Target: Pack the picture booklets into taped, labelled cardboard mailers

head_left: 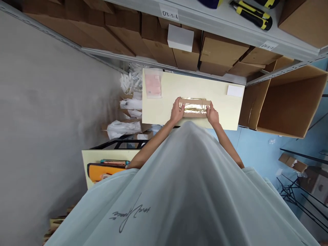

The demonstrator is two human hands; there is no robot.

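Note:
A small brown cardboard box with shiny clear tape across its top lies on a pale yellow table. My left hand grips the box's left end, fingers curled over its top edge. At the right end, my right hand holds the box the same way. My pale shirt hides the table's near edge and my lower arms.
A clear bag with pink contents and a white label lie on the table. Shelves of cardboard boxes stand behind. A large open carton is at the right, white bags at the left.

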